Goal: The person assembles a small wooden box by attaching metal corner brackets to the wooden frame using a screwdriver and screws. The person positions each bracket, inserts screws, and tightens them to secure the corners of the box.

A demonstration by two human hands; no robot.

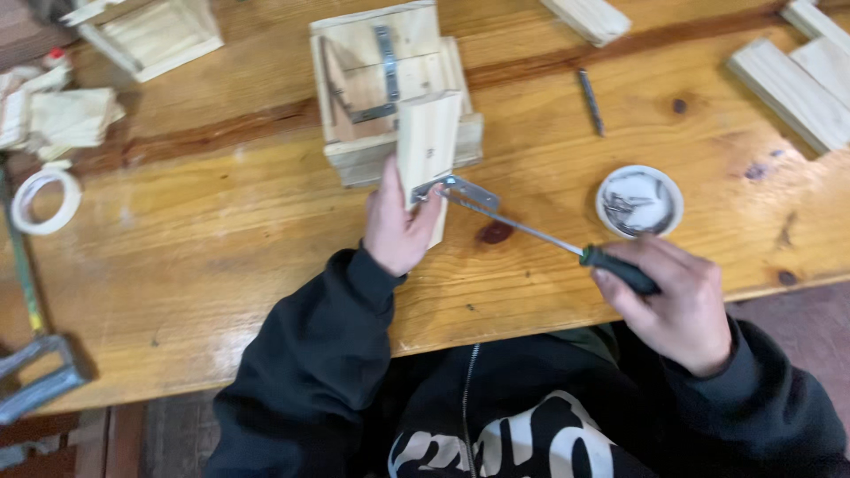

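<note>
The left hand (396, 226) has its fingers (429, 205) closed on a small wooden block (428, 146) with a metal bracket (462, 188) at its side. The right hand (677, 299) grips a screwdriver (567, 246), tip at the bracket. Behind stands a wooden box (390, 93); a white dish of screws (639, 202) sits on the tabletop (221, 248) nearby.

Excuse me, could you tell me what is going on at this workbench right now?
A person at a wooden table holds a small wooden board upright with the left hand, pressing a metal corner bracket against it. The right hand grips a screwdriver whose tip meets the bracket. Behind stands a partly built wooden box, and a small white dish of screws sits by the right hand.
</note>
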